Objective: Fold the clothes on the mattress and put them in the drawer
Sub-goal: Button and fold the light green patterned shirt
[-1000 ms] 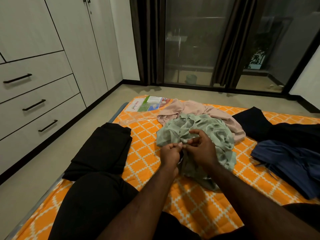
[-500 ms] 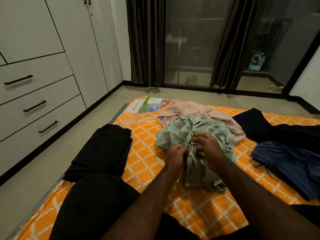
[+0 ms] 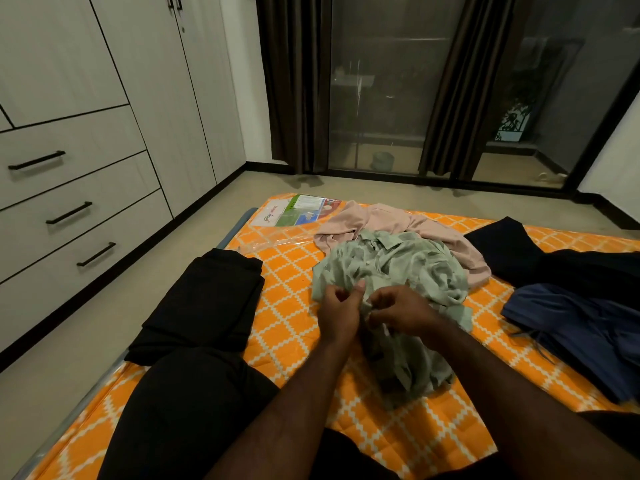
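A crumpled pale green button shirt [image 3: 401,268] lies in the middle of the orange patterned mattress [image 3: 287,317]. My left hand [image 3: 337,311] and my right hand [image 3: 403,311] meet at its front placket, each pinching the fabric with curled fingers. A pink garment [image 3: 391,220] lies behind the green shirt. A folded black garment [image 3: 207,299] sits at the mattress's left edge. Dark blue clothes [image 3: 581,323] and black clothes [image 3: 554,258] lie at the right. Three closed drawers [image 3: 69,213] with black handles are in the wardrobe on the left.
My black-clad knee [image 3: 187,403] rests on the mattress near the folded garment. A plastic-wrapped label [image 3: 298,211] lies at the mattress's far corner. Bare floor [image 3: 86,341] runs between mattress and wardrobe. Glass doors with dark curtains [image 3: 446,84] stand behind.
Both hands stayed together on the green shirt's front, shifting their pinch slightly along the fabric. The view has tilted a little.
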Tool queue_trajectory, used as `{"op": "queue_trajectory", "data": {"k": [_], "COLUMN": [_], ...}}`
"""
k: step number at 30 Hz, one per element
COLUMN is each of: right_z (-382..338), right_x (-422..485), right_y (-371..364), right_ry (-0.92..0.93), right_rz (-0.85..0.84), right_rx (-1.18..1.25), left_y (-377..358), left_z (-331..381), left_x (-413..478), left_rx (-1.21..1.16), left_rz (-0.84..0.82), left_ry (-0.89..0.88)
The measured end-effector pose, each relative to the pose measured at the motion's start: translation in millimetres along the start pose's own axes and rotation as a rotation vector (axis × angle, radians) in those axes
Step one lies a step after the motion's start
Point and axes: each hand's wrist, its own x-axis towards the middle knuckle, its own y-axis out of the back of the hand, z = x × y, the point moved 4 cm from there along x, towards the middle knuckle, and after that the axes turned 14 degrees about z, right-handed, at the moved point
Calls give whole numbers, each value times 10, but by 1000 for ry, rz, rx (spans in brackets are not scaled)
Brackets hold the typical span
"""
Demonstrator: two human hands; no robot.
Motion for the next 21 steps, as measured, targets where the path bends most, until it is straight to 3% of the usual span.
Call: {"op": "queue_trajectory", "data": {"k": [4,6,8,11,13,16,21], "right_z": [74,91,81,74,92,79,49], "right_x": [-64,-70,-15,104,132,115,92], "right_y": [-138,-169,-138,54,153,150,20], "right_ry": [-9,8,34,53,36,57,20], "right_rz": [-347,-371,-233,234,447,468,266], "right_rx": [-286,-314,-224,-97,-17,14,95], "left_y": [28,34,24,51,34,-13,-82], "left_z": [7,2,11,47,33,101,101], "left_x": [7,-2,4,7,5,-79,-141], "left_rx": [26,39,44,137,178,69,-298], "left_rz": [16,-4,-22,-2,-24,-72,-222], "left_ry": [7,0,0,-3,-11,-110,-40]}}
